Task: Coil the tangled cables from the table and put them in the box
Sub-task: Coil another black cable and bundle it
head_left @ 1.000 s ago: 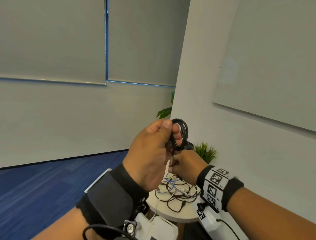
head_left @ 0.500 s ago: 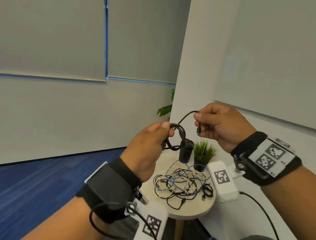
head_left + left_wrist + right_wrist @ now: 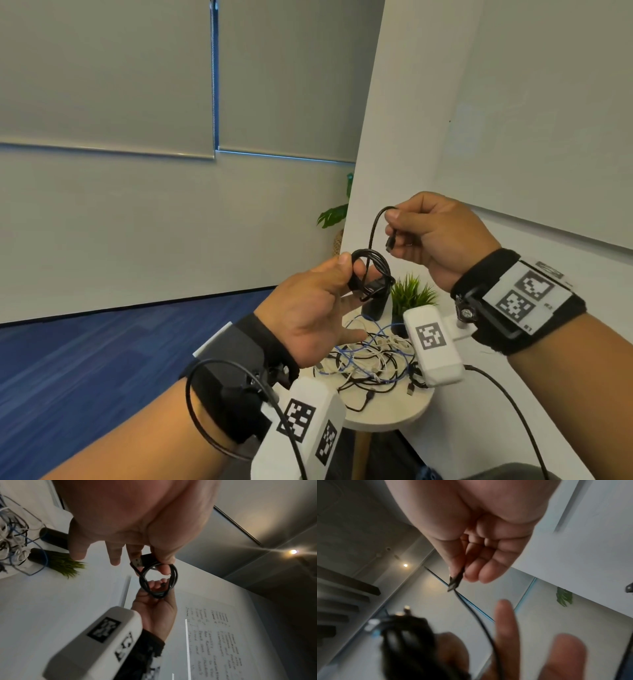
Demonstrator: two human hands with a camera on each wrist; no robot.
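A black cable wound into a small coil [image 3: 371, 274] is held up in front of me, above the table. My left hand [image 3: 351, 270] pinches that coil between thumb and forefinger; in the left wrist view the coil [image 3: 157, 582] hangs from the fingertips with a USB plug [image 3: 139, 561] beside it. My right hand [image 3: 397, 233] is up and to the right, pinching the cable's free end near its plug [image 3: 390, 243]. The right wrist view shows the plug [image 3: 455, 582] between the fingers. A tangled pile of cables [image 3: 370, 359] lies on the round table [image 3: 387, 418]. No box is in view.
A small green plant [image 3: 411, 294] and a black cylinder [image 3: 375, 308] stand at the back of the table, against a white wall with a whiteboard [image 3: 548, 120]. Blue carpet [image 3: 102, 359] spreads to the left. Wires trail from both wrist cameras.
My right hand has risen from below the coil to up and right of it, drawing the cable's free end out. The left hand keeps the coil pinched.
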